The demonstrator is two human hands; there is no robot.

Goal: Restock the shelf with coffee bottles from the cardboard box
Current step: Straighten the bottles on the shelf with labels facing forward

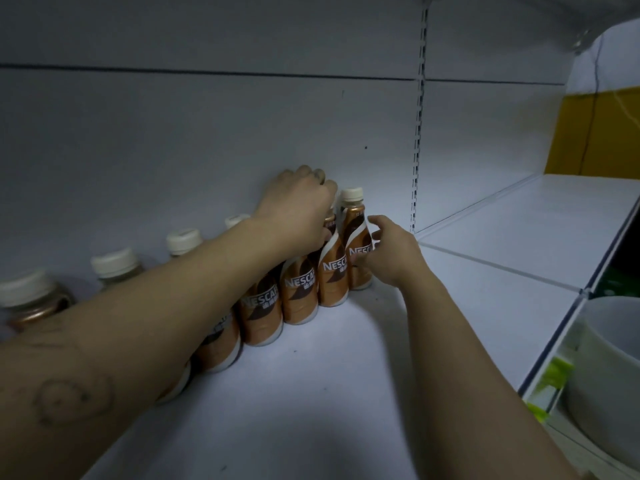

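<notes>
Several copper-brown coffee bottles [299, 292] with cream caps stand in a row along the back wall of the white shelf [311, 393]. My left hand [299, 206] reaches over the row and grips the top of the second bottle from the right [332, 275], hiding its cap. My right hand [391, 252] rests its fingers on the side of the rightmost bottle [355, 233], which stands upright next to the gripped one. My left forearm hides parts of the bottles further left. The cardboard box is out of view.
A slotted metal upright [418, 133] divides the shelf back. To the right lies a bare white shelf section [519, 230]. A white round container [609, 368] and green items sit below at the far right. A yellow panel [599, 133] is behind.
</notes>
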